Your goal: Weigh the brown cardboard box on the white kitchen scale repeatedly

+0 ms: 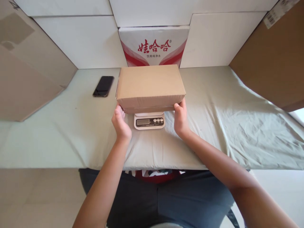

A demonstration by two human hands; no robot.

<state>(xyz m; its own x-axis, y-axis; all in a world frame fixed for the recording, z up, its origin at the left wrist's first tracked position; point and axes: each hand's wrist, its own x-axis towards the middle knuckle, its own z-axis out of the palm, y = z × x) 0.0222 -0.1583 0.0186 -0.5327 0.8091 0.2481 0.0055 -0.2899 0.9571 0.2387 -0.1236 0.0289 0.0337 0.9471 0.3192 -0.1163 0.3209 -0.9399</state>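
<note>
A closed brown cardboard box (150,83) is above a small white digital kitchen scale (149,127), hiding most of it. Only the scale's front shows, with a grey display and several round buttons. My left hand (121,122) grips the box's lower front left corner, its fingers partly hidden under the edge. At the lower front right corner, my right hand (180,118) holds the box with the thumb on the front face. Whether the box rests on the scale's platform or hovers just over it, I cannot tell.
A dark smartphone (104,86) lies left of the box on the pale green cloth (209,133). White boxes and a red-and-white printed carton (154,47) form the back wall. Large brown cartons stand at the left (33,69) and right (273,60). The cloth's front edge is near my legs.
</note>
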